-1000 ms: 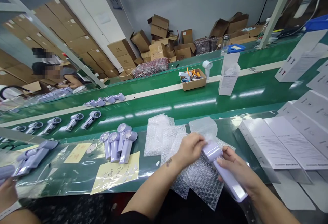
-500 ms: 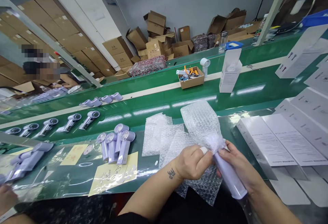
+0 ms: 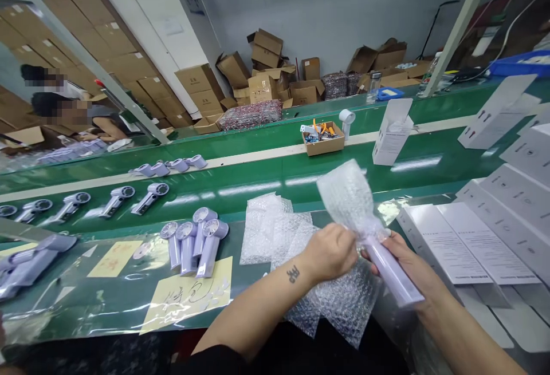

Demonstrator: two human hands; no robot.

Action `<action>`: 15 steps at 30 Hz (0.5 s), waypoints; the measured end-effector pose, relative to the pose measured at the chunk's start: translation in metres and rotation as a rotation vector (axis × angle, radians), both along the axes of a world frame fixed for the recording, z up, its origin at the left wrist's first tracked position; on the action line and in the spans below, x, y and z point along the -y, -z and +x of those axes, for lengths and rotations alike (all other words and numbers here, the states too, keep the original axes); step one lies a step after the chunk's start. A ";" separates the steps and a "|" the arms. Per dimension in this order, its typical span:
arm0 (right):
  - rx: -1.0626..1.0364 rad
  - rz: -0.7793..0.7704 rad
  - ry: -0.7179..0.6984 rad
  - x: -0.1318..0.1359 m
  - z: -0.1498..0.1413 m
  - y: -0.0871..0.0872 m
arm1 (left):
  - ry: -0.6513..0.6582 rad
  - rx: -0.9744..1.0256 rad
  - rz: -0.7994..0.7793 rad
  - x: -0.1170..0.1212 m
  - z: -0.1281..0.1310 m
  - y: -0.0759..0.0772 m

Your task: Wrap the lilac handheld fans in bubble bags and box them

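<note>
A lavender handheld fan slants in front of me, its handle showing and its head end hidden by a bubble-wrap bag. My right hand is wrapped round the upper handle, just below the gathered plastic. Closed on the edge of the bag, my left hand presses in from the left side. Beneath both hands, flat bubble-wrap bags lie overlapping on the green work surface. Several unwrapped lavender fans stand close together to the left, partly over a yellow sheet with handwriting.
White printed boxes line the right side. Across the green conveyor lie more fans at left. A small carton of tools and an open white box are farther back. Co-workers sit at far left.
Both hands have lifted the fan slightly up and to the right. The bag's free end now tilts farther over the conveyor. The camera view has shifted a little.
</note>
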State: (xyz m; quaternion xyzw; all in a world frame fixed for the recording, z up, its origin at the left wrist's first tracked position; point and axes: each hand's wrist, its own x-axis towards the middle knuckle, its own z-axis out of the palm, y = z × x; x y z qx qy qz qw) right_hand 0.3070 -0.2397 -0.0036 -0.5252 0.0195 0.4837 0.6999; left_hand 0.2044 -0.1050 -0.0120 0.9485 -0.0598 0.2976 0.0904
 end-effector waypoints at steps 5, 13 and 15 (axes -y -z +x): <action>0.036 -0.116 -0.090 -0.014 0.023 0.001 | -0.068 -0.184 -0.320 -0.008 0.016 -0.019; 0.378 -0.445 -0.578 -0.053 0.098 -0.122 | -0.205 -0.445 -1.392 -0.066 0.057 -0.099; 0.541 -0.424 -0.548 -0.061 0.102 -0.153 | -0.195 -0.334 -1.359 -0.074 0.055 -0.120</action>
